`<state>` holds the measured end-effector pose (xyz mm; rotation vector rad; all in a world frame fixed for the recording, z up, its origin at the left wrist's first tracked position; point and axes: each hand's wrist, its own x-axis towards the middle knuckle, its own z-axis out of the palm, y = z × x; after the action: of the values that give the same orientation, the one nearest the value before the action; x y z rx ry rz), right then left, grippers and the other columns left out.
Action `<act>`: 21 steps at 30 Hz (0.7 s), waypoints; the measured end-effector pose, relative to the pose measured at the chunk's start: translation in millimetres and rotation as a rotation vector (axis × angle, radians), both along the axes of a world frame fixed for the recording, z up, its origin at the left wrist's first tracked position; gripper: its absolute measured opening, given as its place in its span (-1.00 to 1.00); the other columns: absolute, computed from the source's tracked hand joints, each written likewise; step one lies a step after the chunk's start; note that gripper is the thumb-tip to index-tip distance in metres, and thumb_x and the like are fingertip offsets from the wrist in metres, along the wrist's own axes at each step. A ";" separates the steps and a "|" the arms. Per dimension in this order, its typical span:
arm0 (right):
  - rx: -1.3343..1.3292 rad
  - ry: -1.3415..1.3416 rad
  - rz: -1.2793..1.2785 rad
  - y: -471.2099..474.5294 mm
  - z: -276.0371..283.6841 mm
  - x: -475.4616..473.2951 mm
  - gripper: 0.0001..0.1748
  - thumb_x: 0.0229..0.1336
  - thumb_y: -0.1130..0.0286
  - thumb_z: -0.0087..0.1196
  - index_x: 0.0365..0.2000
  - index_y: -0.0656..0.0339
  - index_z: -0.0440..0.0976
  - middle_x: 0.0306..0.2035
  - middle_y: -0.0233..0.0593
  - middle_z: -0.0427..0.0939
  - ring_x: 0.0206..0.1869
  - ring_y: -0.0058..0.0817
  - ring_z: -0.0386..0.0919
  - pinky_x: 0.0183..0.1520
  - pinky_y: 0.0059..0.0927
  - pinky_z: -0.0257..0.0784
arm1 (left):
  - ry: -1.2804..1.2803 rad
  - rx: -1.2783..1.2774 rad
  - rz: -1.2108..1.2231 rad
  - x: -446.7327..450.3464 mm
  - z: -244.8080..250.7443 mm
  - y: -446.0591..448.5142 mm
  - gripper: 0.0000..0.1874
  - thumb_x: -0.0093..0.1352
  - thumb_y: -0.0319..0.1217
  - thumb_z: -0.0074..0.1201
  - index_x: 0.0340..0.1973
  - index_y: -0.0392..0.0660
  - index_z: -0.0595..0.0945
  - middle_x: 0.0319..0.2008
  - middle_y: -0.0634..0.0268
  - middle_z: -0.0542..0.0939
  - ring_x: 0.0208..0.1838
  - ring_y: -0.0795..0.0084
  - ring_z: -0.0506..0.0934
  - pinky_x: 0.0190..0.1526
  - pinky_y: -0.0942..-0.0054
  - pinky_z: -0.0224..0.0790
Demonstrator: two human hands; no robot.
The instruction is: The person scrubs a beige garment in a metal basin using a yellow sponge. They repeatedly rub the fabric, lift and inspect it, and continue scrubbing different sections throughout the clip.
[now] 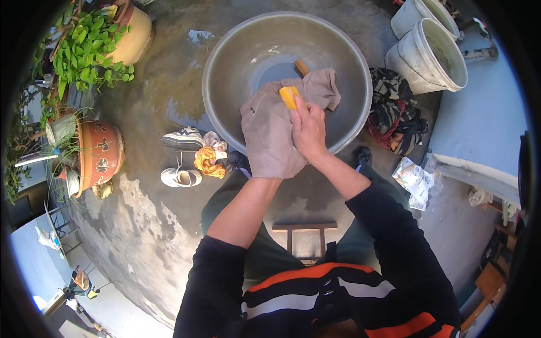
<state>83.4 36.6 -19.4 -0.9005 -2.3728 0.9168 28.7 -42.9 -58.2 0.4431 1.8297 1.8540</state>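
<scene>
A grey-brown garment (270,135) with a small zip is spread over my left hand, which it hides; my left forearm (243,211) enters it from below. My right hand (310,129) grips a yellow bar of soap (289,97) and touches the cloth with it. Both hands are over the near part of a large round metal basin (211,84). Another part of the garment (323,88) lies inside the basin, beside a brown wooden piece (301,67) that it partly covers.
Shoes (181,177) and small crumpled cloths (207,162) lie left of the basin. At right are white buckets (414,63), a dark patterned cloth heap (395,110) and a printed plastic bag (414,179). Potted plants (101,152) stand at left. A low wooden stool (304,227) is between my legs.
</scene>
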 end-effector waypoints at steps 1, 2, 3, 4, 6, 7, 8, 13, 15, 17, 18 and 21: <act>-0.170 -0.193 -0.089 16.7 1.3 -4.6 -0.56 0.33 0.26 -0.04 0.17 0.12 0.40 -0.13 0.03 0.43 -0.08 -0.04 0.37 0.04 -0.16 0.31 | 0.174 -0.077 0.018 9.5 0.3 3.2 -0.54 0.43 -0.08 -0.18 0.11 -0.09 0.44 0.04 0.19 0.50 0.12 0.25 0.45 0.19 0.34 0.29; -0.200 -0.247 -0.103 17.6 2.3 -3.7 -0.57 0.32 0.27 -0.04 0.16 0.12 0.40 -0.14 0.02 0.44 -0.07 -0.04 0.38 0.04 -0.16 0.32 | 0.211 -0.081 0.030 12.4 0.3 3.9 -0.54 0.44 -0.08 -0.19 0.11 -0.10 0.44 0.04 0.19 0.50 0.12 0.25 0.45 0.19 0.34 0.29; -0.237 -0.305 -0.128 13.7 2.0 0.0 -0.57 0.32 0.27 -0.03 0.15 0.12 0.41 -0.15 0.01 0.44 -0.07 -0.04 0.38 0.04 -0.16 0.32 | 0.190 -0.062 0.027 12.1 1.0 1.7 -0.54 0.45 -0.09 -0.20 0.12 -0.10 0.43 0.05 0.19 0.50 0.12 0.26 0.45 0.19 0.34 0.29; -0.153 -0.215 -0.084 6.9 2.0 6.1 -0.57 0.31 0.28 -0.02 0.15 0.15 0.41 -0.15 0.01 0.43 -0.06 -0.04 0.38 0.03 -0.16 0.33 | 0.048 0.023 0.015 3.6 1.7 1.9 -0.54 0.46 -0.09 -0.21 0.13 -0.11 0.43 0.05 0.19 0.50 0.12 0.26 0.45 0.19 0.35 0.29; -0.044 -0.063 0.046 -24.3 16.0 19.1 -0.54 0.29 0.34 0.03 0.17 0.21 0.38 -0.11 0.01 0.41 -0.04 -0.06 0.37 0.05 -0.18 0.33 | -0.370 0.246 0.007 -16.9 7.2 -6.9 -0.54 0.48 -0.09 -0.24 0.14 -0.12 0.41 0.05 0.20 0.49 0.12 0.27 0.45 0.19 0.36 0.29; -0.015 0.000 0.093 -36.8 20.6 24.5 -0.51 0.26 0.36 0.05 0.19 0.23 0.36 -0.10 -0.02 0.40 -0.03 -0.06 0.37 0.06 -0.20 0.32 | -0.462 0.277 -0.008 -26.0 6.7 -9.1 -0.54 0.49 -0.09 -0.25 0.14 -0.12 0.41 0.06 0.20 0.49 0.12 0.27 0.45 0.20 0.36 0.29; -0.041 0.037 0.081 -36.0 18.5 25.4 -0.50 0.25 0.34 0.06 0.19 0.20 0.36 -0.11 0.00 0.40 -0.04 -0.05 0.36 0.04 -0.16 0.32 | -0.434 0.242 -0.034 -29.3 5.4 -7.7 -0.53 0.50 -0.09 -0.26 0.15 -0.13 0.40 0.06 0.20 0.49 0.12 0.28 0.45 0.20 0.36 0.29; -0.398 -0.177 -0.109 20.2 -8.9 1.6 -0.49 0.35 0.14 -0.13 0.17 0.23 0.35 -0.16 0.13 0.43 -0.05 0.01 0.38 0.02 -0.10 0.34 | 0.313 -0.136 -0.090 -0.7 -2.6 1.6 -0.52 0.52 -0.09 -0.29 0.16 -0.15 0.39 0.06 0.20 0.48 0.11 0.26 0.45 0.18 0.37 0.31; -0.372 -0.073 -0.124 5.7 -1.4 5.2 -0.49 0.32 0.21 -0.07 0.19 0.23 0.32 -0.17 0.10 0.43 -0.05 -0.01 0.37 0.04 -0.12 0.32 | -0.038 0.061 -0.076 -6.0 -1.0 0.0 -0.56 0.51 -0.13 -0.24 0.14 -0.15 0.41 0.06 0.19 0.49 0.09 0.27 0.46 0.16 0.36 0.33; -0.258 0.027 -0.002 -32.8 24.1 20.2 -0.50 0.33 0.33 -0.05 0.22 0.29 0.30 -0.14 0.05 0.41 -0.03 -0.08 0.36 0.11 -0.22 0.26 | -0.605 0.352 -0.046 -24.9 10.4 -1.5 -0.61 0.49 -0.20 -0.16 0.12 -0.15 0.43 0.05 0.19 0.49 0.07 0.29 0.47 0.14 0.37 0.34; -0.268 0.068 0.038 -47.3 26.3 27.7 -0.48 0.31 0.37 -0.01 0.24 0.28 0.28 -0.09 -0.01 0.34 0.01 -0.13 0.32 0.14 -0.27 0.23 | -0.799 0.478 -0.029 -27.6 31.4 -6.6 -0.64 0.49 -0.24 -0.16 0.11 -0.15 0.44 0.06 0.19 0.49 0.07 0.31 0.47 0.14 0.34 0.36; -0.221 0.114 0.026 -28.5 15.0 21.8 -0.49 0.33 0.35 -0.04 0.24 0.26 0.29 -0.07 -0.01 0.37 0.01 -0.14 0.33 0.14 -0.29 0.24 | -0.079 0.118 -0.078 -23.9 40.3 5.3 -0.63 0.38 -0.34 0.02 0.06 -0.21 0.48 -0.03 0.16 0.53 0.00 0.30 0.52 0.02 0.43 0.41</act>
<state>105.1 8.1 -4.4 -0.8743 -2.2228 1.2263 4.7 -37.6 -17.8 0.4690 1.6354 1.9051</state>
